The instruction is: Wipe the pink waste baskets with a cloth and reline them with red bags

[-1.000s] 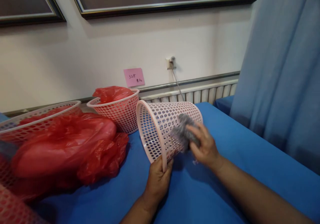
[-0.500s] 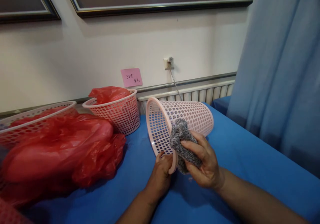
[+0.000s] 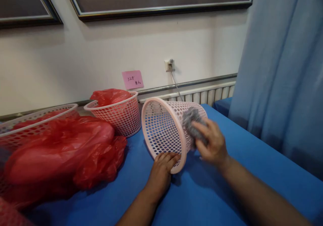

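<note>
A pale pink perforated plastic basket (image 3: 182,125) lies on its side on the blue-covered table, its round mouth turned toward me and to the left. My left hand (image 3: 164,167) grips the lower part of its rim, fingers reaching inside the mouth and thumb hidden. In my right hand (image 3: 213,141) is a bunched grey cloth (image 3: 193,121), pressed against the basket's outer side just behind the rim. Motion blurs the cloth and the fingers around it.
On the left, a pink basket (image 3: 126,113) holding a red plastic bag (image 3: 109,97) stands by the wall. Nearer are another basket (image 3: 70,107) and a heap of red bags (image 3: 63,148). A radiator (image 3: 212,92) runs behind the table (image 3: 227,192); a blue curtain (image 3: 280,84) hangs at right.
The basket has turned so its mouth faces me more. My right hand has moved the cloth up and back along its side. My left fingers now lie over the inside of the rim.
</note>
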Tool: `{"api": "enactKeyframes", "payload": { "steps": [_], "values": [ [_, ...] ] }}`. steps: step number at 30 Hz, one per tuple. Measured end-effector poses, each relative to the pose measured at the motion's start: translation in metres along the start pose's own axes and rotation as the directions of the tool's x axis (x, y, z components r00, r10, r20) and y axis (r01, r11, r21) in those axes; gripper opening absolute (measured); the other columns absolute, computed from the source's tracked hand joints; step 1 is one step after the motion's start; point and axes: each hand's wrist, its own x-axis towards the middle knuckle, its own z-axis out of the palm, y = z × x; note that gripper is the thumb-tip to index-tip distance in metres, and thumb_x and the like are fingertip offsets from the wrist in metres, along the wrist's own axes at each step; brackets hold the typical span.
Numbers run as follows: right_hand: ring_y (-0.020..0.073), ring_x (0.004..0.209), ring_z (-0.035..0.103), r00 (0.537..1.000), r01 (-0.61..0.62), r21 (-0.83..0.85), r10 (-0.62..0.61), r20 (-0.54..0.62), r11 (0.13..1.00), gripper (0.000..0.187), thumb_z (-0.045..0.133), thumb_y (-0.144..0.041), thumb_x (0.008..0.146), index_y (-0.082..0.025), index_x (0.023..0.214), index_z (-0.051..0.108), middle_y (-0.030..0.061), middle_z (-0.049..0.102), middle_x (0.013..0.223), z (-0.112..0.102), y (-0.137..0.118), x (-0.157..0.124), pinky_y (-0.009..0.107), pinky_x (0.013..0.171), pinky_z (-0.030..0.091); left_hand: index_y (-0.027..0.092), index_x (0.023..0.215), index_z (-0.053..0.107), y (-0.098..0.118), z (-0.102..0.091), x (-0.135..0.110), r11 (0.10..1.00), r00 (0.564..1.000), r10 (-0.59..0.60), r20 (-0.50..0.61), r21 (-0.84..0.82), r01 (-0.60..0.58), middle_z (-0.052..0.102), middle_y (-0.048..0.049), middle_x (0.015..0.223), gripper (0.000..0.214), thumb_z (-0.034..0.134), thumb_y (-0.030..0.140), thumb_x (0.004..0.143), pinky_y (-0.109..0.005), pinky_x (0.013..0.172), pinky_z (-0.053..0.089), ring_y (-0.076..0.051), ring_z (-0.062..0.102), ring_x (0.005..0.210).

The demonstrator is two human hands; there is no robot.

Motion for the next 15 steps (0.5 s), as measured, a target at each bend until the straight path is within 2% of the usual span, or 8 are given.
{"api": "enactKeyframes", "payload": {
  "steps": [1, 3, 7, 10, 13, 15],
  "values": [
    [0.0309, 0.122, 0.058, 0.997, 0.056, 0.054, -0.059, 0.05, 0.997, 0.061, 0.057, -0.013, 0.082, -0.03, 0.14, 0.058, 0.0106, 0.055, 0.14, 0.003, -0.016, -0.004, 0.053, 0.102, 0.053, 0.026, 0.133, 0.067, -0.002, 0.001, -0.001, 1.0, 1.0, -0.022, -0.009, 0.022, 0.022, 0.072, -0.0113, 0.129, 0.046, 0.055, 0.009, 0.093, -0.051, 0.107, 0.043, -0.028, 0.062, 0.119],
    [0.0294, 0.117, 0.06, 0.991, 0.091, 0.133, -0.103, 0.087, 0.987, 0.065, 0.056, -0.01, 0.081, -0.029, 0.142, 0.056, 0.0112, 0.054, 0.138, 0.008, -0.038, -0.011, 0.05, 0.096, 0.056, 0.025, 0.131, 0.069, -0.008, 0.002, -0.004, 0.997, 0.998, -0.061, -0.027, 0.052, 0.062, 0.072, -0.012, 0.129, 0.044, 0.056, 0.008, 0.092, -0.052, 0.107, 0.043, -0.029, 0.062, 0.119],
    [0.027, 0.109, 0.061, 0.982, 0.133, 0.202, -0.156, 0.103, 0.97, 0.06, 0.054, -0.01, 0.079, -0.026, 0.137, 0.059, 0.0116, 0.055, 0.131, 0.015, -0.046, -0.015, 0.046, 0.089, 0.058, 0.023, 0.118, 0.074, -0.015, 0.001, -0.007, 0.992, 0.989, -0.118, -0.09, 0.024, 0.121, 0.074, -0.0123, 0.12, 0.04, 0.055, 0.006, 0.087, -0.052, 0.106, 0.044, -0.029, 0.064, 0.111],
    [0.0262, 0.108, 0.061, 0.974, 0.162, 0.217, -0.191, 0.124, 0.963, 0.057, 0.055, -0.012, 0.079, -0.025, 0.135, 0.059, 0.0119, 0.055, 0.131, 0.017, -0.043, -0.015, 0.045, 0.087, 0.059, 0.02, 0.116, 0.072, -0.005, -0.004, -0.007, 0.978, 0.976, -0.152, -0.156, -0.169, 0.125, 0.075, -0.0126, 0.111, 0.032, 0.057, 0.014, 0.089, -0.048, 0.099, 0.052, -0.028, 0.067, 0.103],
    [0.0257, 0.106, 0.061, 0.956, 0.193, 0.259, -0.24, 0.166, 0.946, 0.057, 0.055, -0.013, 0.079, -0.024, 0.134, 0.058, 0.012, 0.055, 0.131, 0.021, -0.046, -0.017, 0.045, 0.087, 0.059, 0.018, 0.113, 0.07, 0.011, -0.011, -0.009, 0.892, 0.948, -0.223, -0.226, -0.441, 0.104, 0.075, -0.0106, 0.104, 0.026, 0.06, 0.03, 0.092, -0.04, 0.088, 0.058, -0.025, 0.069, 0.093],
    [0.025, 0.103, 0.061, 0.933, 0.22, 0.306, -0.291, 0.21, 0.926, 0.055, 0.055, -0.014, 0.078, -0.023, 0.132, 0.059, 0.0123, 0.056, 0.129, 0.024, -0.048, -0.019, 0.044, 0.084, 0.059, 0.018, 0.109, 0.069, 0.019, -0.016, -0.011, 0.835, 0.912, -0.283, -0.296, -0.544, 0.082, 0.076, -0.0085, 0.1, 0.028, 0.065, 0.038, 0.09, -0.037, 0.086, 0.059, -0.023, 0.069, 0.087]
  ]
}}
